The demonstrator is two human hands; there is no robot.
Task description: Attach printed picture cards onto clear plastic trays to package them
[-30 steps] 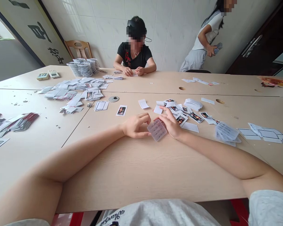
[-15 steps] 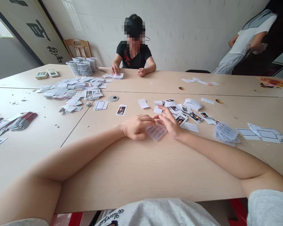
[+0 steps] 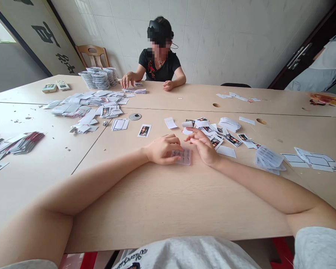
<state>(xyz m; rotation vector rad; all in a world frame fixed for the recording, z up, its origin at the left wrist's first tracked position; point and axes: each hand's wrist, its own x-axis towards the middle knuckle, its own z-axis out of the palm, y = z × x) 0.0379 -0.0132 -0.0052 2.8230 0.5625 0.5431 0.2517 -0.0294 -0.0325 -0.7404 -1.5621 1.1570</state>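
Observation:
A small clear plastic tray (image 3: 186, 156) with dark marks across it lies on the table in front of me. My left hand (image 3: 164, 150) grips its left side, the thumb along the near edge and the fingers curled over the far part, hiding some of it. Just right of the tray and apart from it is my right hand (image 3: 202, 145), its fingers loosely spread and holding nothing. Its fingertips are close to a loose pile of printed cards (image 3: 216, 141) and white slips. Further right sits a stack of similar clear plastic pieces (image 3: 268, 157).
A single printed card (image 3: 144, 130) and white bordered cards (image 3: 120, 124) lie to the left. Beyond are a large heap of white packets (image 3: 81, 102) and stacked round packs (image 3: 100, 79). A co-worker (image 3: 161, 61) sits opposite, one hand over cards. Bordered cards (image 3: 319, 160) lie far right.
The tray has turned straighter under my left hand, and my right hand has come away from it. Opposite, the co-worker's hand has shifted left. The person at the right has moved further right.

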